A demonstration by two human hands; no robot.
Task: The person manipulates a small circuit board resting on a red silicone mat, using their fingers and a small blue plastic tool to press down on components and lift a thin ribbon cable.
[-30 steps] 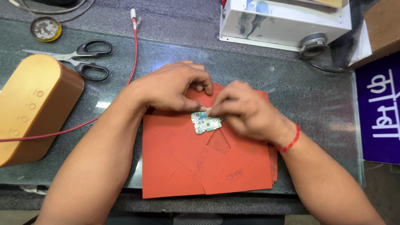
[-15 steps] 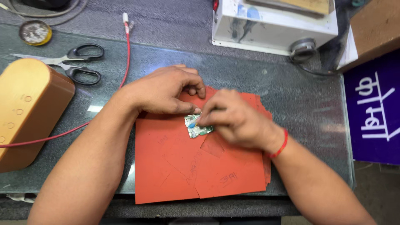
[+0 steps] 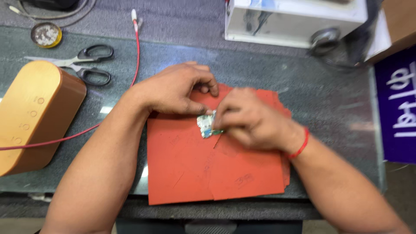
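Note:
A stack of orange-red rubbery sheets [image 3: 195, 169] lies on the grey worktop. On it rests a small silvery-green circuit piece [image 3: 205, 126]. My left hand [image 3: 177, 91] presses its fingertips on the piece's upper edge. My right hand [image 3: 247, 119], with a red thread at the wrist, pinches the piece's right side. Most of the piece is hidden under my fingers.
A tan rounded box [image 3: 30, 112] stands at the left, with a red wire [image 3: 134, 52] running past it. Black-handled scissors [image 3: 84, 63] and a small round tin [image 3: 45, 34] lie behind. A white machine [image 3: 294, 21] sits at the back; a purple sign [image 3: 398, 104] is at the right.
Both hands stay on the small piece with only slight finger shifts. The view has drifted a little as my head moved.

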